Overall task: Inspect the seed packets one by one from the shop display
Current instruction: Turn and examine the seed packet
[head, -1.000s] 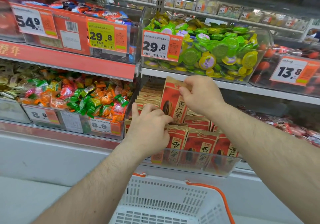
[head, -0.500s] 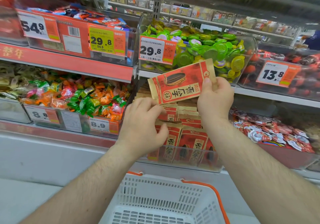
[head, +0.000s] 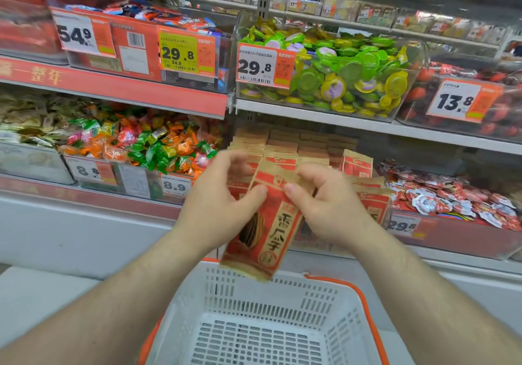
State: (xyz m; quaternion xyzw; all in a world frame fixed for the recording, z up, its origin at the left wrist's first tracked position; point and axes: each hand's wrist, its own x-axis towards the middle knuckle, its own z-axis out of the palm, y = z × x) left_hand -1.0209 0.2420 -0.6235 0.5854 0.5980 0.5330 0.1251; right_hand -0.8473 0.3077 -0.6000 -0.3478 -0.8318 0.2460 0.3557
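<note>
Shelf [head: 367, 127]; seed packets [head: 282, 144]; sweets bins [head: 324, 82]

Above basket: the white slotted plastic basket with orange rim [head: 364, 302] lies open from above, apart from the red-and-tan paper seed packet [head: 265, 232] over its far edge.
Seed bin: rows of tan-topped packets [head: 282, 144] fill it; the grey metal shelf edge [head: 324, 114] caps the gap overhead.
Right: a clear bin of red-and-white wrapped sweets [head: 452, 201] appears to close that side.

Both bare forearms reach forward and converge. The left hand [head: 217, 206] and right hand [head: 330, 209] sit close together, backs up, thumbs nearly meeting. Fingers of both hands are curled, pinching the packet [head: 265, 229] between them.
</note>
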